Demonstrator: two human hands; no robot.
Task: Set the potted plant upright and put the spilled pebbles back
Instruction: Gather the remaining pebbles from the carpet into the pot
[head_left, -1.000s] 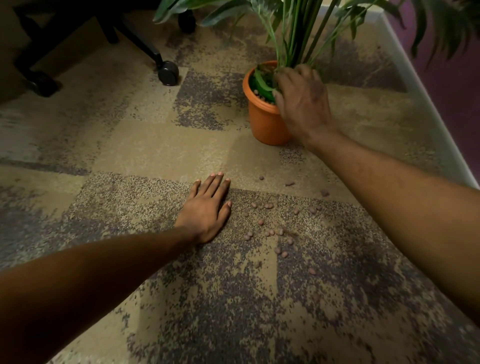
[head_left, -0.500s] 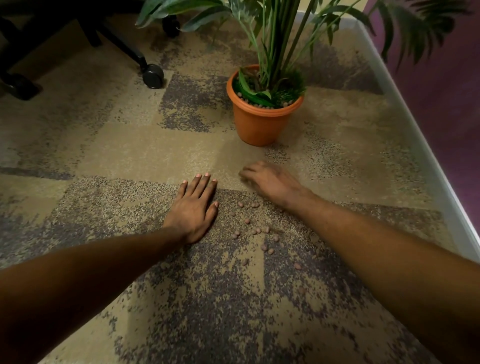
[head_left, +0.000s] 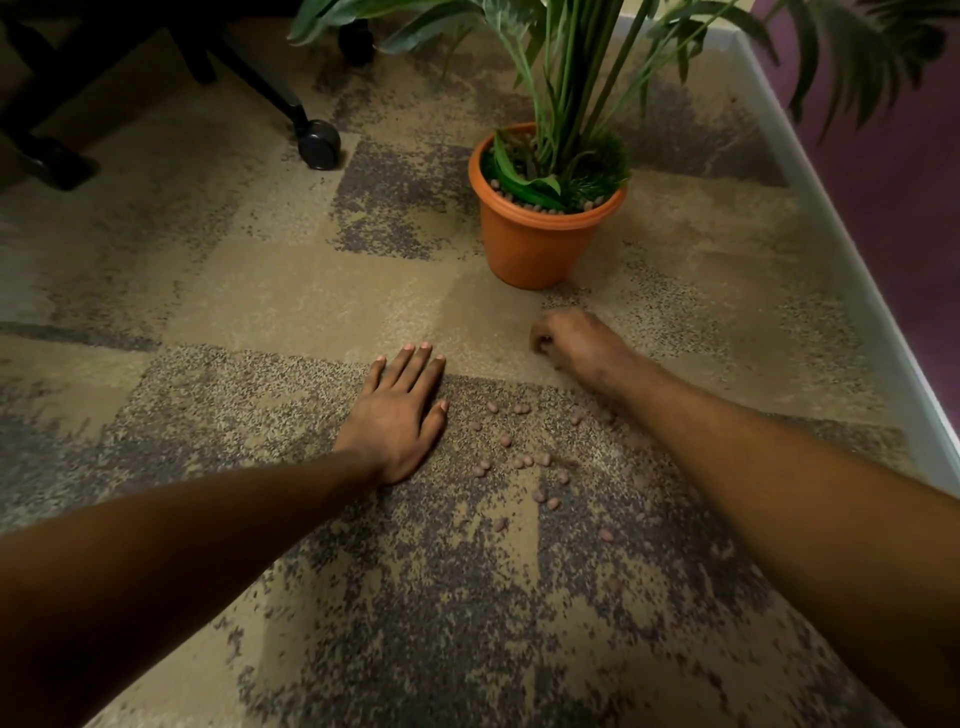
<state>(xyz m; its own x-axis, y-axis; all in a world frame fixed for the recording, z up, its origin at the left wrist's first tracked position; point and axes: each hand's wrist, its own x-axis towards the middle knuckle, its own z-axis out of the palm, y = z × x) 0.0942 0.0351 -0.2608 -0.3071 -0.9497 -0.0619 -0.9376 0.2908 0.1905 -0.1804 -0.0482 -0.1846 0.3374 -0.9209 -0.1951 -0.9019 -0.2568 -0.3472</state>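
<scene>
- Potted plant stands upright on the carpet, upper centre of frame; a few pebbles show inside its rim.
- Spilled pebbles are scattered mid-frame between the forearms, below and left of the right hand and just right of the left.
- Right hand: near the pot's base, knuckles up, fingers curled under. It is blurred, so I cannot tell whether it pinches a pebble.
- Left hand: flat on the carpet, fingers straight, holding nothing.
- Judgement: the right hand is nearer the pot and suits ferrying.

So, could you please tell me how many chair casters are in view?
3 casters: one left of the pot, one at the top by the leaves, one, dark, at far left; others may be hidden.
</scene>
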